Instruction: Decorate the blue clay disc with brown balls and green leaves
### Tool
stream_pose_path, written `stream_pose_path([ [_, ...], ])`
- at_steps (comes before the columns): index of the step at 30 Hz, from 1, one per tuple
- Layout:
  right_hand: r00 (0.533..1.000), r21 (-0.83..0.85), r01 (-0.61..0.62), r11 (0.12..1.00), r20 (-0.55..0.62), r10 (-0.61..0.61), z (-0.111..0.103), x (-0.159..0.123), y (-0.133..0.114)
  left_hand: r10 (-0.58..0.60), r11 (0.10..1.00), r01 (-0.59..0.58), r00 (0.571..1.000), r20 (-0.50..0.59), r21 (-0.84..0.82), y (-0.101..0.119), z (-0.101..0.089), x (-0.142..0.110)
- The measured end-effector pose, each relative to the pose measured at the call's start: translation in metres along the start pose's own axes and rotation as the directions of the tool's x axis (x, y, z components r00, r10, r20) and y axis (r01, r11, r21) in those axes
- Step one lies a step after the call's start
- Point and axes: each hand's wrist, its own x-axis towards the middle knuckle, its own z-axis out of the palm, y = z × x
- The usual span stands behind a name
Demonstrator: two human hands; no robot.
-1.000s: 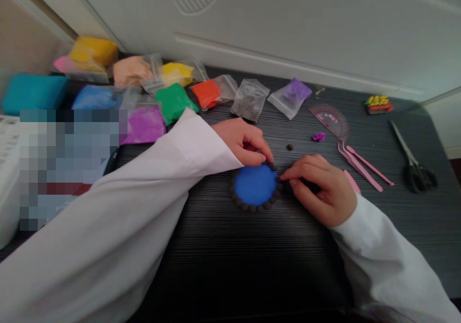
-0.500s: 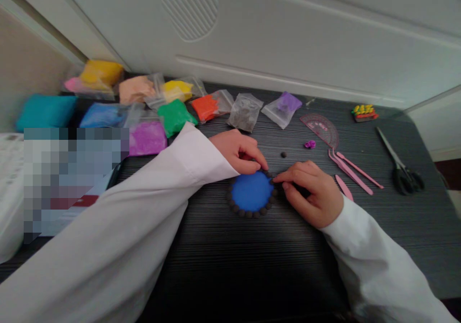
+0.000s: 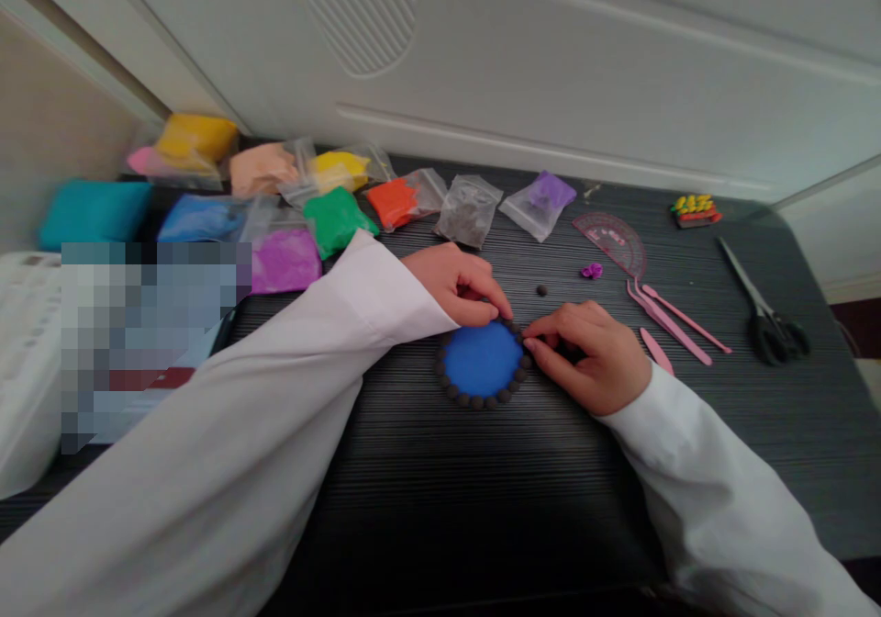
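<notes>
A flat blue clay disc (image 3: pixel 483 362) lies on the dark table, edged with a ring of small dark clay balls (image 3: pixel 491 402). At its upper rim, my left hand (image 3: pixel 462 285) is closed, with thumb and index finger pressed to the edge. My right hand (image 3: pixel 593 353) comes from the right side. Its thumb and index finger pinch a dark clay ball at the disc's upper right rim, mostly hidden by the fingertips. One loose dark clay ball (image 3: pixel 542 291) sits on the table above the right hand.
Bags of coloured clay, such as green (image 3: pixel 339 220) and orange (image 3: pixel 392 202), line the back. Toward the right are a small purple clay piece (image 3: pixel 591 271), a clear protractor (image 3: pixel 612 242), pink tweezers (image 3: pixel 671 325) and scissors (image 3: pixel 765 319). A white basket (image 3: pixel 27 369) stands at left.
My right thumb has moved up and in toward the index fingertip at the disc's rim. The left hand stays almost in place; the whole view has shifted slightly.
</notes>
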Motion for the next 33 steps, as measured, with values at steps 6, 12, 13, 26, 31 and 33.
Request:
stream_pose_path([
  [6, 1.000, -0.019, -0.005, 1.000, -0.011, 0.004, 0.000, 0.000, 0.000, 0.000, 1.000, 0.000, 1.000, 0.023, -0.012, 0.002, -0.003, 0.000],
  [12, 1.000, -0.026, -0.003, 1.000, 0.000, 0.003, 0.000, 0.000, 0.000, -0.003, 1.000, 0.003, 1.000, -0.008, -0.006, 0.002, -0.001, 0.000],
  [13, 1.000, -0.028, -0.001, 1.000, 0.004, 0.001, 0.000, 0.000, 0.000, -0.005, 1.000, 0.005, 1.000, -0.014, -0.003, 0.002, 0.000, 0.000],
  [26, 1.000, 0.114, -0.014, 0.993, 0.007, 0.013, -0.010, -0.001, 0.000, -0.020, 1.000, 0.021, 0.997, 0.079, -0.015, 0.004, -0.007, 0.001],
  [31, 0.997, 0.156, -0.009, 0.988, 0.071, -0.002, -0.014, -0.002, 0.002, -0.042, 0.998, 0.044, 0.998, 0.044, -0.049, 0.005, -0.005, 0.000],
  [33, 0.997, 0.153, -0.010, 0.988, 0.073, -0.001, -0.014, -0.002, 0.002, -0.049, 0.997, 0.051, 0.998, 0.036, -0.061, 0.005, -0.005, 0.000],
])
